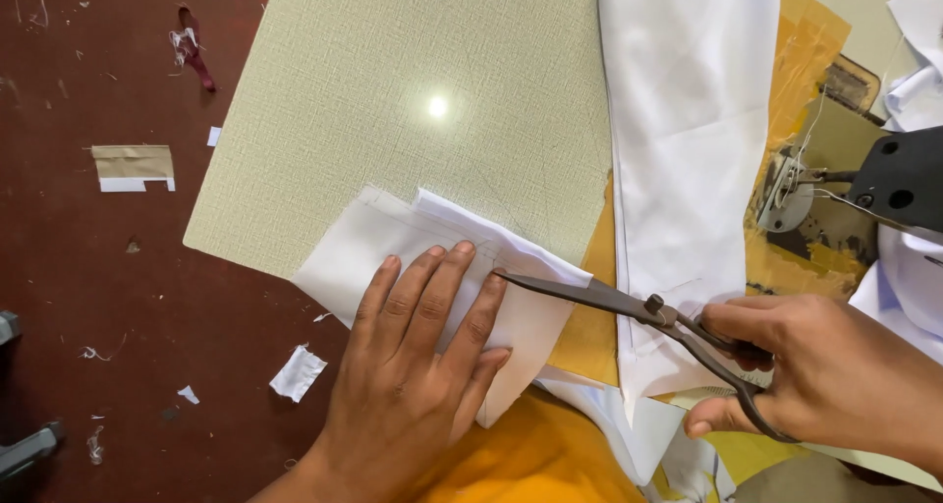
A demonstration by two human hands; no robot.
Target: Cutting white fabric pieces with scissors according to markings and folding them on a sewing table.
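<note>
My left hand lies flat, fingers spread, on a folded white fabric piece at the near edge of a pale green textured board. My right hand grips the handles of dark metal scissors. The scissor blades point left, and their tip touches the white piece beside my left index finger. A long white cloth strip lies over the board's right side, passing under the scissors.
Yellow-orange fabric lies beneath the white pieces near me. A sewing machine head stands at the right. The dark red floor at the left holds white scraps, a tan cardboard piece and threads.
</note>
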